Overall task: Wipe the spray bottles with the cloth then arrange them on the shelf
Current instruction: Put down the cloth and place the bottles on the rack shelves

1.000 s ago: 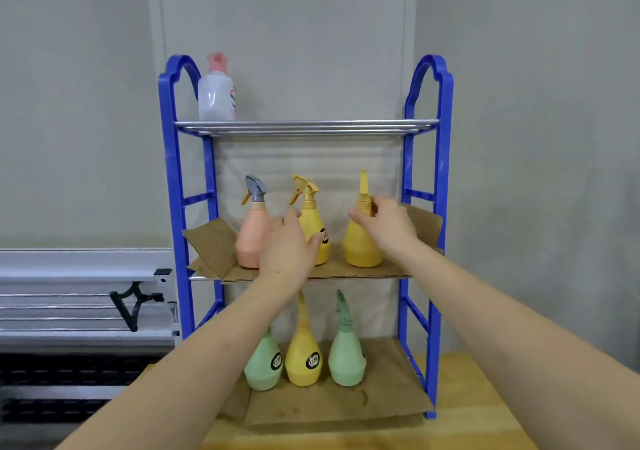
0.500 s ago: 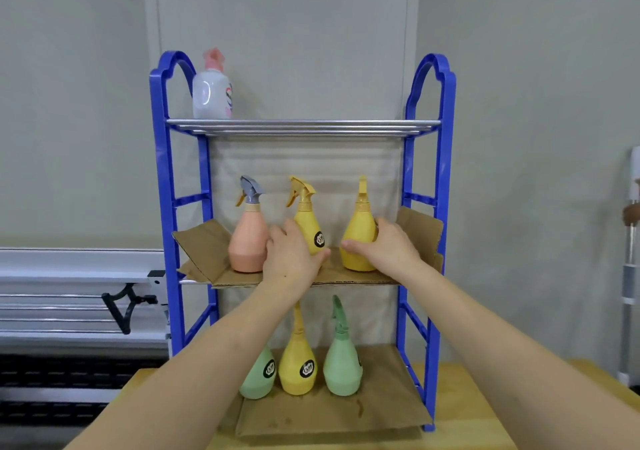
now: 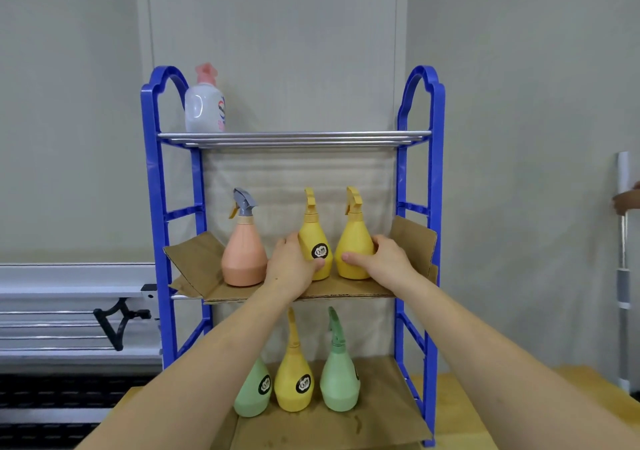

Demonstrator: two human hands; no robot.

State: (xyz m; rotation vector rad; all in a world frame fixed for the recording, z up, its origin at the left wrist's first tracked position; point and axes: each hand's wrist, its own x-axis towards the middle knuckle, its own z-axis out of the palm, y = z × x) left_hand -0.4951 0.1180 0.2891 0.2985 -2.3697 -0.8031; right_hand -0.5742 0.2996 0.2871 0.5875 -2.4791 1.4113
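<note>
From the head view, a blue plastic three-tier shelf rack [image 3: 157, 207] stands on a light wooden bench [image 3: 450, 411], near its rear edge, against a pale wall. On the cardboard-lined middle shelf [image 3: 346, 292] three spray bottles stand upright in a row: a peach pear-shaped spray bottle with a grey trigger [image 3: 243, 247] toward the left edge, a yellow spray bottle with a round black label [image 3: 313, 238] in the middle, and a plain yellow spray bottle [image 3: 354, 241] toward the right edge.

The left hand [image 3: 292, 267] wraps the labelled yellow bottle low on its body, thumb across the front just under the label; its grip holds that bottle. The right hand [image 3: 381, 259] cups the plain yellow bottle from its right side, thumb on the front near the base; its grip holds that bottle. The two yellow bottles stand just beside each other.

The left forearm crosses in front of the bottom shelf and hides part of a pale green spray bottle with a label [image 3: 252, 394] at its left. Beside it stand a yellow labelled bottle [image 3: 294, 380] and a second pale green spray bottle [image 3: 339, 377]. A translucent white bottle with a pink cap [image 3: 204, 103] sits at the left end of the metal-bar top shelf [image 3: 294, 138]. A folded cardboard flap [image 3: 414, 241] rises behind the right hand.
</note>
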